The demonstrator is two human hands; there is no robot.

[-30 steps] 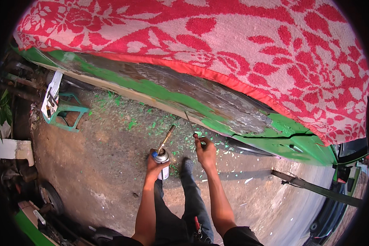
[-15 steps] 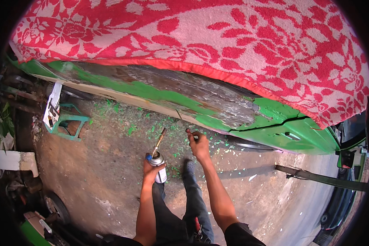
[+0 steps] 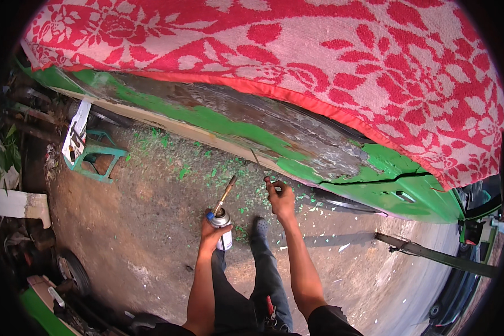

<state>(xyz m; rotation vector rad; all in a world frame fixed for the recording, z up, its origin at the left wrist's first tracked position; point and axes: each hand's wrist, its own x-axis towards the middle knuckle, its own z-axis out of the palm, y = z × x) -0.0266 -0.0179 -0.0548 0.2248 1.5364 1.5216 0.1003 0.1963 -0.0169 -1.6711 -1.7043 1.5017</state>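
My left hand [image 3: 211, 232] is closed around the can of a blowtorch [image 3: 224, 239], whose brass tube [image 3: 226, 193] tilts up and to the right. I cannot make out a flame. My right hand [image 3: 283, 200] is closed on a thin scraper-like tool [image 3: 256, 159], seen almost edge-on, pointing up and left at the car's lower edge. Ahead, the green car side [image 3: 224, 120] has a long patch of stripped, brownish-grey metal [image 3: 313, 150]. Whether the tool touches the panel, I cannot tell.
A red and pink floral cloth [image 3: 297, 50] drapes over the car's upper part. Green paint flakes [image 3: 185, 171] litter the floor. At left stands a teal stool [image 3: 103, 162] beside a white board [image 3: 75, 137] carrying tools. A metal post [image 3: 431, 253] lies at right; a tyre [image 3: 75, 271] rests lower left.
Both hands have shifted slightly right in the view, the right one also a little lower. The blowtorch and the thin tool stay held.
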